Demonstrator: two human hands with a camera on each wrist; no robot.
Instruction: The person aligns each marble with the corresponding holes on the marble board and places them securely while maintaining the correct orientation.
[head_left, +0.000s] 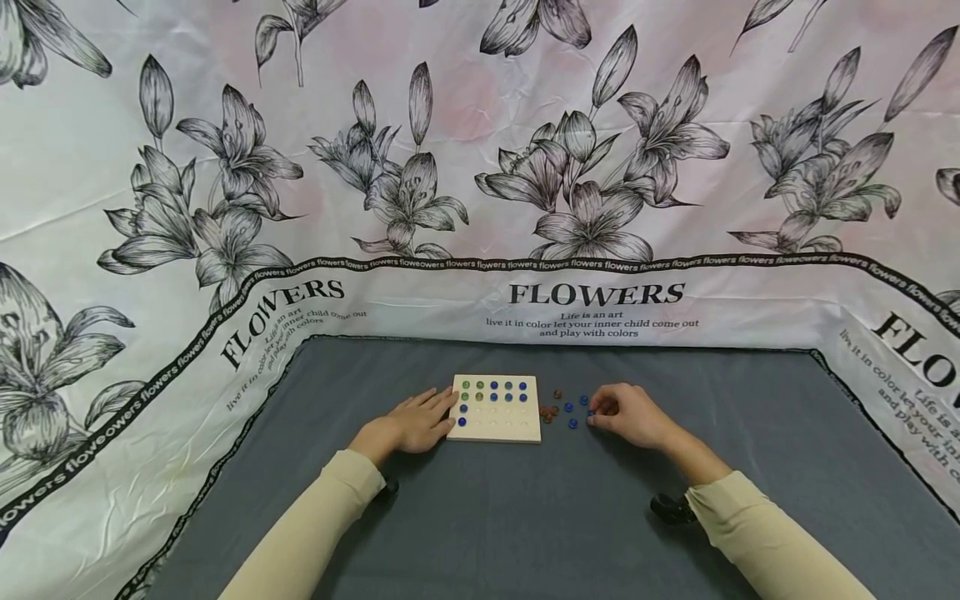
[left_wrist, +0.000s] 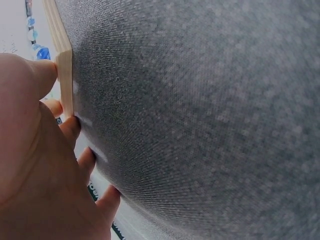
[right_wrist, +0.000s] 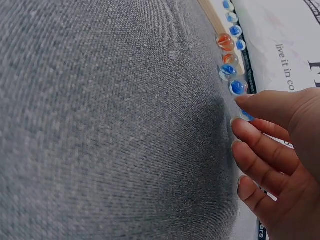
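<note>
A pale wooden board [head_left: 495, 432] with rows of round hollows lies on the grey cloth. Green marbles [head_left: 472, 391] sit in its upper left hollows and blue marbles [head_left: 508, 392] in the upper right ones. Two more blue marbles fill the left column lower down. My left hand [head_left: 412, 423] rests at the board's left edge, fingers spread, thumb touching the wooden side [left_wrist: 65, 75] in the left wrist view. Right of the loose marbles, my right hand [head_left: 628, 415] pinches a blue marble [right_wrist: 246, 114] between thumb and index finger, partly hidden by the thumb.
Between board and right hand lie several loose brown-orange marbles [head_left: 550, 412] and a few blue ones [head_left: 573, 423]. The grey cloth [head_left: 510, 517] has a white printed border [head_left: 420, 308] at the back, below a flowered backdrop [head_left: 465, 208].
</note>
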